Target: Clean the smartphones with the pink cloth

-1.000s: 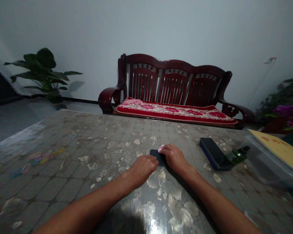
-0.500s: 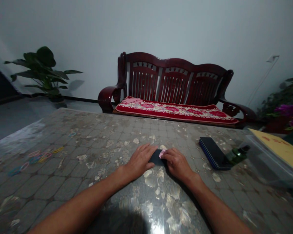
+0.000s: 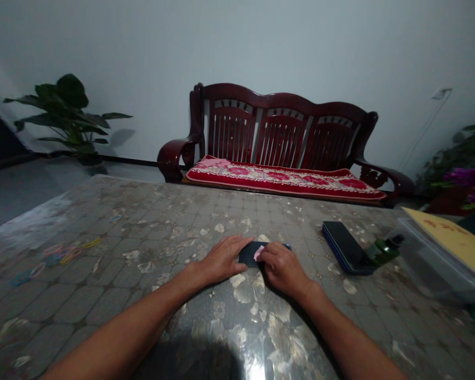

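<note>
Slab, dark and flat, lies on a glossy patterned table between two hands. Left hand spans its left end, thumb and fingers spread; cannot tell whether they grip. Right hand pinches a pink scrap at its upper face. Judged risk: slab could skid if the left bracing is light and the right pushes sideways. Right hand hides much of the slab's right part; scrap's material unclear, most of it covered.

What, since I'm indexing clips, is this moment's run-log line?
left hand: holding dark flat object; right hand: pinching pink scrap against it; surface: table
</note>
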Tool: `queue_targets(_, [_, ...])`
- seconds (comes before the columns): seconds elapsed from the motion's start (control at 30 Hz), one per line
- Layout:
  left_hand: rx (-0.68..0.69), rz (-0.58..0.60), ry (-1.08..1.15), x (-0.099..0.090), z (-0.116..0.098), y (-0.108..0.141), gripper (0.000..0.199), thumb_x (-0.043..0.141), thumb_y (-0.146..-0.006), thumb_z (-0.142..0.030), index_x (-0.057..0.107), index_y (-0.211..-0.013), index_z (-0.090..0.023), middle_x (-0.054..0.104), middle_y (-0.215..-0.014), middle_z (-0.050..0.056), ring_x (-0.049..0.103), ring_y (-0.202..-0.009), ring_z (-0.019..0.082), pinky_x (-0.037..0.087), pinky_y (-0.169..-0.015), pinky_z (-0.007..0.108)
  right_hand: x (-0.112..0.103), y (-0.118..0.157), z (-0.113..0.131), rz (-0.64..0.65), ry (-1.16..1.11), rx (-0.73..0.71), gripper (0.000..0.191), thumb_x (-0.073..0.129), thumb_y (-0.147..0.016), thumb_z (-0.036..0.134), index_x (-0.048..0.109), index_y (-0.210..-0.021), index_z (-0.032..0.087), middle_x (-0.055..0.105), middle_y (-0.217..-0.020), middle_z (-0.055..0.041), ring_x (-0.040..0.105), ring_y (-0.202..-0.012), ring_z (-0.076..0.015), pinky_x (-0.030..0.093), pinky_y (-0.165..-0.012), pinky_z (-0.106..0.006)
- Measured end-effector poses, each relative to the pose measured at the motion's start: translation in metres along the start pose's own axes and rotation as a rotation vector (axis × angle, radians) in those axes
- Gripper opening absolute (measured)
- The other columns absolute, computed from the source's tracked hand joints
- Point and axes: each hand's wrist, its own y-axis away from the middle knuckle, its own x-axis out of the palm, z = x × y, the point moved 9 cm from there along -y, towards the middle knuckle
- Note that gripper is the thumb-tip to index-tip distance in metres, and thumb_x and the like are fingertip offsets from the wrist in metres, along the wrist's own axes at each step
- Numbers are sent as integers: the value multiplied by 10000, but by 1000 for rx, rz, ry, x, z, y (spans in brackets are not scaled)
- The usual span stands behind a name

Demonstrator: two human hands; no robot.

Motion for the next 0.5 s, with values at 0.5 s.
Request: queue_targets(0.5, [45,-8,16,-3,5,-1,812,748,-806,-304,381,-1527,-225,510,-1502,140,468,-1377,307,339,-1164,498,15,-14,21,45,-66,-104,250,557,-822,20,720,-921,182,686,-882,-79,579,-870,-225,497,-799,-324])
